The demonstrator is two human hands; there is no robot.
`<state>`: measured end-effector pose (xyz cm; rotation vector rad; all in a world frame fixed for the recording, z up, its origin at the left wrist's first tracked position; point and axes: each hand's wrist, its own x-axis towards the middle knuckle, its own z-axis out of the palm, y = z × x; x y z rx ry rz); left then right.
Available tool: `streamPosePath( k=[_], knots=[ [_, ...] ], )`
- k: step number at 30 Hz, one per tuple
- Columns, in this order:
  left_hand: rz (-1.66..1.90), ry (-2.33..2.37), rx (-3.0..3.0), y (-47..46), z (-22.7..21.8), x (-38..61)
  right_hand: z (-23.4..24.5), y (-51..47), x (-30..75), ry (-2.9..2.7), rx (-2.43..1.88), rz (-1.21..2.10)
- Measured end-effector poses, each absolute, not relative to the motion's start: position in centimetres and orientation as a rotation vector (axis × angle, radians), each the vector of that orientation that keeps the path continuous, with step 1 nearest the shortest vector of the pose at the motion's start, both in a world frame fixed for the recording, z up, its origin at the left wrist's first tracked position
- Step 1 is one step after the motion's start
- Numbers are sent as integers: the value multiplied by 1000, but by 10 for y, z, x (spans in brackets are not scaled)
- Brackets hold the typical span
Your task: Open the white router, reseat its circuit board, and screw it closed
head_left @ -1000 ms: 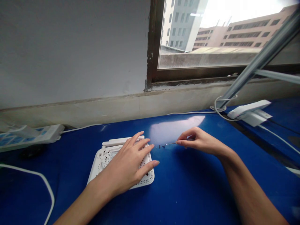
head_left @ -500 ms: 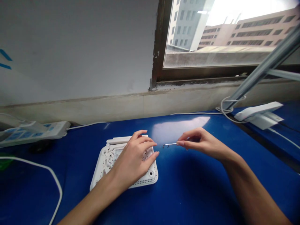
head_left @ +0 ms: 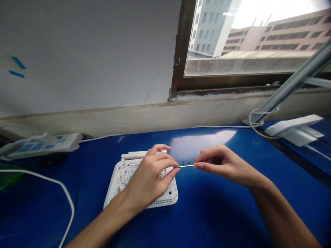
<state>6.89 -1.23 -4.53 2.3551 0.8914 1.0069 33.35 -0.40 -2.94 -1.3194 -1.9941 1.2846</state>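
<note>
A white router (head_left: 160, 200) with a folded antenna and a vented face lies on the blue table, partly hidden under my left hand (head_left: 155, 168). The thumb and index finger of that hand are pinched at the tip of a thin metal screwdriver shaft (head_left: 186, 166); whatever sits between them is too small to make out. From the other side, my right hand (head_left: 219, 160) grips the screwdriver, its handle hidden inside the fingers. Just behind the shaft, two small dark screws (head_left: 189, 162) stand on the table.
A white power strip (head_left: 69, 142) with a plug is at the left, near a green item (head_left: 10, 179) and a looping white cable (head_left: 66, 193). White adapters (head_left: 297, 131) lie at the right beside a slanted metal pole (head_left: 281, 88). A wall and window rise behind the table.
My left fingertips have closed together at the screwdriver's tip. The shaft has dropped slightly toward me, away from the two screws. The whole view has shifted a little.
</note>
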Motion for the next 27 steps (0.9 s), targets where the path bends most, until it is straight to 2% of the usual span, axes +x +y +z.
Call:
streamPosePath(
  k=[27],
  knots=[
    [787,974,2599,-15,-38,60,-33,-4,322,-2050,-1334,1229]
  ],
)
